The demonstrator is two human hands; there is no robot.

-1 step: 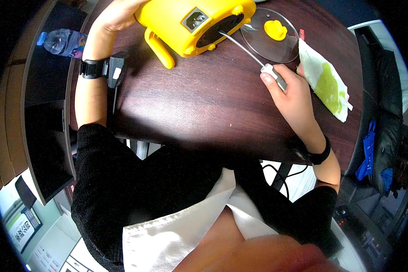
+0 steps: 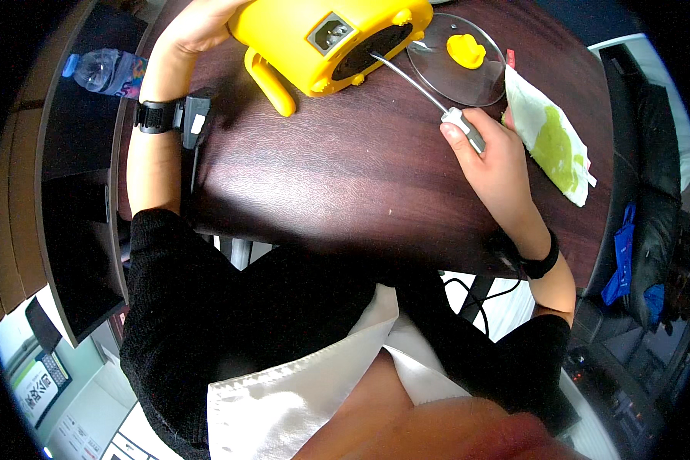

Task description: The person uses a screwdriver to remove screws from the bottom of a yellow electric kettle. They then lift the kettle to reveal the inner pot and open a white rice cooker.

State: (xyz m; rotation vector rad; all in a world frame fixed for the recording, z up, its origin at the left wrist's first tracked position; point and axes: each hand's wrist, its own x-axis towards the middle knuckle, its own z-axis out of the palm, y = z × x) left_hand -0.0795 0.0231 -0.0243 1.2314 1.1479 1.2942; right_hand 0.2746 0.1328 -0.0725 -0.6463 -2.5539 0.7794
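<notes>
Right hand (image 2: 498,157) grips a screwdriver (image 2: 452,115) against a yellow appliance (image 2: 284,38); left hand's (image 2: 199,27) grasp unclear; worktop (image 2: 322,176) open toward near edge.

lid (image 2: 452,73) on table (image 2: 299,169), right of pot (image 2: 287,42); bottle (image 2: 115,73) left of pot
</notes>
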